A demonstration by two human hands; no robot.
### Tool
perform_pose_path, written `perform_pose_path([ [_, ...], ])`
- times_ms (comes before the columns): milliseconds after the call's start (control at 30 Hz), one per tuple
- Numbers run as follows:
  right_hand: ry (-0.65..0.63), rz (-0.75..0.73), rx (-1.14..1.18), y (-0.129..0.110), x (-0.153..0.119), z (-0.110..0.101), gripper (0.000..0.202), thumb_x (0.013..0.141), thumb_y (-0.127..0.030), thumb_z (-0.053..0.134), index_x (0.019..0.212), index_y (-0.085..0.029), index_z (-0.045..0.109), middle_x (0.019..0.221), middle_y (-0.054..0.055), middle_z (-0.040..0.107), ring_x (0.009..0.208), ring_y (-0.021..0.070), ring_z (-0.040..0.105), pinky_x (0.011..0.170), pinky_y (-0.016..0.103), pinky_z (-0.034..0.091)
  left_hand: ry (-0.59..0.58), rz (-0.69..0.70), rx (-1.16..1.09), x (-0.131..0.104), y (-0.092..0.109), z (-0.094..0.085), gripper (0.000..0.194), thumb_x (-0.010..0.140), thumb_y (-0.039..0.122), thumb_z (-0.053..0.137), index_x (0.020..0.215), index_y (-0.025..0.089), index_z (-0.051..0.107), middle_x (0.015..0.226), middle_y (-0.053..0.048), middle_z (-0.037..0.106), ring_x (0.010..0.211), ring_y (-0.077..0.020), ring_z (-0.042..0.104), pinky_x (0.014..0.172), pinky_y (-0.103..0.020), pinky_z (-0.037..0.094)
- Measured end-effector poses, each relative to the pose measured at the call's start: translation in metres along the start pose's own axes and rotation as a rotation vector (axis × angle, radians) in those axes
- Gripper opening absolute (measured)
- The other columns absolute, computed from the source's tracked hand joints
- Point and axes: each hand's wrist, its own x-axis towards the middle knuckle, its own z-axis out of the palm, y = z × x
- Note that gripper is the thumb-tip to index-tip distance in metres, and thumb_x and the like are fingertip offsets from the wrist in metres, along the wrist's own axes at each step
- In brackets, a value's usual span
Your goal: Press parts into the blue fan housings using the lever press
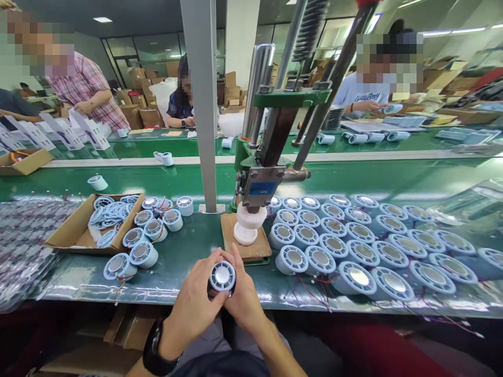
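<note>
The left hand [198, 296] and right hand [243, 298] hold one light-blue round housing [222, 276] between them, fingers of both curled around its sides, its silver disc and spoked rim facing up. It is at the near edge of the green desk [184, 272], just in front of the hand press [267, 152].

The press stands in the way beyond the hands, its white pad [251, 215] above a white round seat [245, 234] on a brown board [231, 222]. A grey post [202, 104] rises beside it, on the left. Many similar housings with thin wires [314, 285] crowd the desk to the right; a smaller cluster sits left, next to a cardboard box [84, 209] of light-blue rings [112, 214]. Clear-wrapped parts [27, 251] cover the far left.

Across the desk, people work among white cartons and more light-blue parts. One pale shirt [363, 94] carries dark lettering that ends in "Boy"; the blue label [262, 188] on the press is too small to read.
</note>
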Motion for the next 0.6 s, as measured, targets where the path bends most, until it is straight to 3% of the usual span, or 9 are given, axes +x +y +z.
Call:
perform_pose_path([
  [100, 0.001, 0.022, -0.053, 0.004, 0.0, 0.002, 0.098, 0.074, -0.02, 0.075, 0.157, -0.022, 0.023, 0.146, 0.013, 0.049, 0.132, 0.0223, 0.055, 0.111, 0.036, 0.049, 0.041, -0.046, -0.054, -0.002, 0.0, 0.008, 0.075, 0.075, 0.013, 0.062, 0.145, 0.028, 0.045, 0.132, -0.009, 0.064, 0.123, -0.029, 0.06, 0.106, -0.046, 0.051],
  [200, -0.103, 0.032, -0.175, 0.006, -0.003, -0.004, 0.083, 0.078, -0.018, 0.068, 0.154, -0.016, 0.034, 0.149, 0.017, 0.045, 0.138, 0.026, 0.049, 0.115, 0.042, 0.046, 0.062, -0.039, -0.119, -0.007, -0.004, 0.022, 0.063, 0.081, 0.019, 0.059, 0.143, 0.023, 0.047, 0.139, -0.013, 0.058, 0.128, -0.0295, 0.057, 0.108, -0.046, 0.049],
  [300, -0.306, -0.054, -0.34, -0.017, 0.003, -0.036, 0.079, 0.079, -0.008, 0.06, 0.154, -0.015, 0.035, 0.154, 0.017, 0.038, 0.141, 0.0272, 0.045, 0.112, 0.043, 0.05, 0.054, -0.063, -0.168, -0.006, -0.009, 0.027, 0.056, 0.08, 0.023, 0.059, 0.136, 0.019, 0.054, 0.135, -0.014, 0.062, 0.124, -0.0292, 0.061, 0.105, -0.045, 0.051],
  [367, -0.33, -0.195, -0.451, -0.056, 0.022, -0.075, 0.077, 0.081, -0.011, 0.063, 0.153, -0.018, 0.038, 0.152, 0.013, 0.042, 0.139, 0.0272, 0.048, 0.109, 0.043, 0.053, 0.053, -0.12, -0.198, 0.004, -0.011, 0.02, 0.052, 0.074, 0.024, 0.064, 0.126, 0.019, 0.06, 0.121, -0.011, 0.071, 0.109, -0.0277, 0.068, 0.095, -0.04, 0.056],
  [400, -0.271, -0.287, -0.504, -0.083, 0.039, -0.098, 0.073, 0.082, -0.016, 0.065, 0.151, -0.02, 0.041, 0.149, 0.011, 0.047, 0.137, 0.027, 0.05, 0.109, 0.043, 0.053, 0.065, -0.144, -0.214, 0.014, -0.011, 0.013, 0.05, 0.071, 0.025, 0.067, 0.121, 0.019, 0.063, 0.113, -0.008, 0.074, 0.101, -0.0265, 0.071, 0.089, -0.038, 0.058],
  [500, 0.176, -0.518, -0.665, -0.174, 0.112, -0.161, 0.054, 0.088, -0.028, 0.062, 0.14, -0.017, 0.054, 0.138, 0.007, 0.056, 0.132, 0.0241, 0.053, 0.112, 0.046, 0.046, 0.14, -0.146, -0.266, 0.052, -0.005, -0.007, 0.05, 0.066, 0.03, 0.072, 0.114, 0.017, 0.066, 0.102, -0.006, 0.076, 0.09, -0.0242, 0.071, 0.084, -0.035, 0.058],
  [567, 0.521, -0.503, -0.723, -0.224, 0.171, -0.189, 0.05, 0.089, -0.026, 0.056, 0.135, -0.006, 0.054, 0.134, 0.008, 0.057, 0.131, 0.0176, 0.051, 0.113, 0.035, 0.039, 0.14, -0.099, -0.314, 0.08, 0.003, -0.012, 0.05, 0.064, 0.031, 0.075, 0.112, 0.016, 0.068, 0.103, -0.006, 0.075, 0.092, -0.0244, 0.071, 0.086, -0.036, 0.056],
  [600, 0.555, -0.479, -0.643, -0.24, 0.198, -0.197, 0.048, 0.09, -0.025, 0.051, 0.131, 0.0, 0.053, 0.134, 0.01, 0.056, 0.128, 0.0141, 0.053, 0.105, 0.028, 0.042, 0.115, -0.077, -0.342, 0.092, 0.007, -0.01, 0.05, 0.064, 0.03, 0.077, 0.111, 0.016, 0.068, 0.103, -0.007, 0.075, 0.092, -0.0246, 0.07, 0.087, -0.037, 0.056],
])
